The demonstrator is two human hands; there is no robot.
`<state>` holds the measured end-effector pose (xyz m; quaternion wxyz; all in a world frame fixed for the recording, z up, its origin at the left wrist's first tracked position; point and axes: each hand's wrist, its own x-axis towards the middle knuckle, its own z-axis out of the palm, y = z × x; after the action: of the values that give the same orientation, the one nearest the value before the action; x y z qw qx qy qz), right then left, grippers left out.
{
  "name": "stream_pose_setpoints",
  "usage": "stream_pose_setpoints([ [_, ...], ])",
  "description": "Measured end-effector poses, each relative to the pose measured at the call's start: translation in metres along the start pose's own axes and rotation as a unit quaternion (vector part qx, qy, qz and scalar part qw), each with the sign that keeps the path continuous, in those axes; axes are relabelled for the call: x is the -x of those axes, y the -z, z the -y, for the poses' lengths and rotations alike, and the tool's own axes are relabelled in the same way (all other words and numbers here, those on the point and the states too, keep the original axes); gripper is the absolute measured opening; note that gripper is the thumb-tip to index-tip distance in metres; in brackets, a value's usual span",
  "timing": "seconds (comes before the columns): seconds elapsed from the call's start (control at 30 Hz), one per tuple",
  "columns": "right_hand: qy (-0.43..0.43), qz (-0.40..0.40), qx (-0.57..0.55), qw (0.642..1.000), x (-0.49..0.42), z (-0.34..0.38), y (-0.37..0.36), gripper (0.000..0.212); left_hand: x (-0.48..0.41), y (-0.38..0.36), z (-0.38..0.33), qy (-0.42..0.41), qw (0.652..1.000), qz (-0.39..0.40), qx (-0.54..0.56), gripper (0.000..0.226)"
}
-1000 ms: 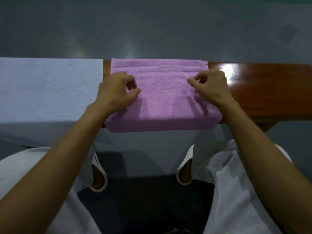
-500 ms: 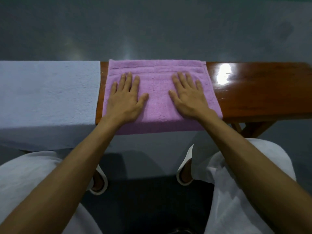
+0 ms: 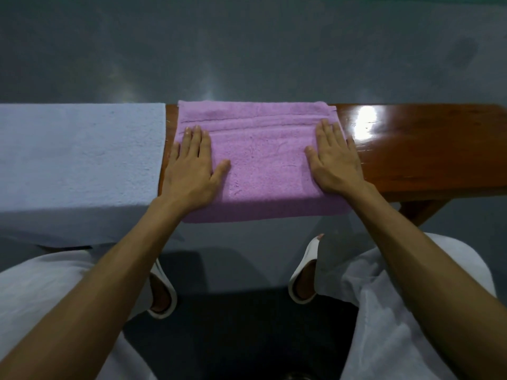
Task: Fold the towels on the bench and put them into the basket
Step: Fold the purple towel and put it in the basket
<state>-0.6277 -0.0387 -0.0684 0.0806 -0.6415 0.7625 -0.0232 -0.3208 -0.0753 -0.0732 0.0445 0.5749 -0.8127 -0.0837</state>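
A pink towel (image 3: 260,160), folded into a rectangle, lies across the brown wooden bench (image 3: 425,149), its near edge hanging over the front. My left hand (image 3: 193,165) rests flat on the towel's left end, fingers spread. My right hand (image 3: 333,157) lies flat on its right end. Neither hand grips anything. A light blue towel (image 3: 79,154) is spread over the bench to the left and drapes down the front. No basket is in view.
Bare glossy bench top runs to the right of the pink towel. A bench leg (image 3: 419,212) shows below it. Grey floor lies beyond the bench. My knees in white trousers and white slippers (image 3: 304,272) are below the bench.
My hands went from pinching the pink towel's top layer to lying flat on it, then slid apart from the middle to the left and right ends.
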Motion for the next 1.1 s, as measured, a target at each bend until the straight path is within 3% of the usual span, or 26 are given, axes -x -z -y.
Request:
stream_pose_setpoints([
  [0.17,0.021,0.006,-0.057,0.998,-0.002,-0.003,0.011,0.066,-0.001,0.013,0.007,0.015,0.982,-0.105,0.155,0.054],
  [0.3,0.002,-0.064,-0.149,0.987,0.001,-0.007,0.026,0.062,0.001,0.028,0.013,0.131,0.961,-0.205,0.13,0.034],
  [0.47,-0.13,-0.168,-0.161,0.964,-0.001,-0.008,0.036,0.036,0.002,0.033,0.011,0.224,0.96,-0.158,0.05,0.055],
  [0.6,-0.184,-0.167,-0.134,0.959,-0.001,-0.007,0.037,0.031,-0.002,0.029,0.011,0.243,0.958,-0.144,0.045,0.06],
  [0.87,-0.156,-0.141,-0.169,0.963,-0.001,-0.005,0.037,0.021,-0.008,0.036,0.011,0.193,0.968,-0.101,0.124,0.031],
  [1.1,-0.178,-0.098,-0.355,0.912,-0.007,-0.019,0.047,0.016,-0.008,0.05,0.021,0.188,0.946,-0.088,0.25,0.025],
])
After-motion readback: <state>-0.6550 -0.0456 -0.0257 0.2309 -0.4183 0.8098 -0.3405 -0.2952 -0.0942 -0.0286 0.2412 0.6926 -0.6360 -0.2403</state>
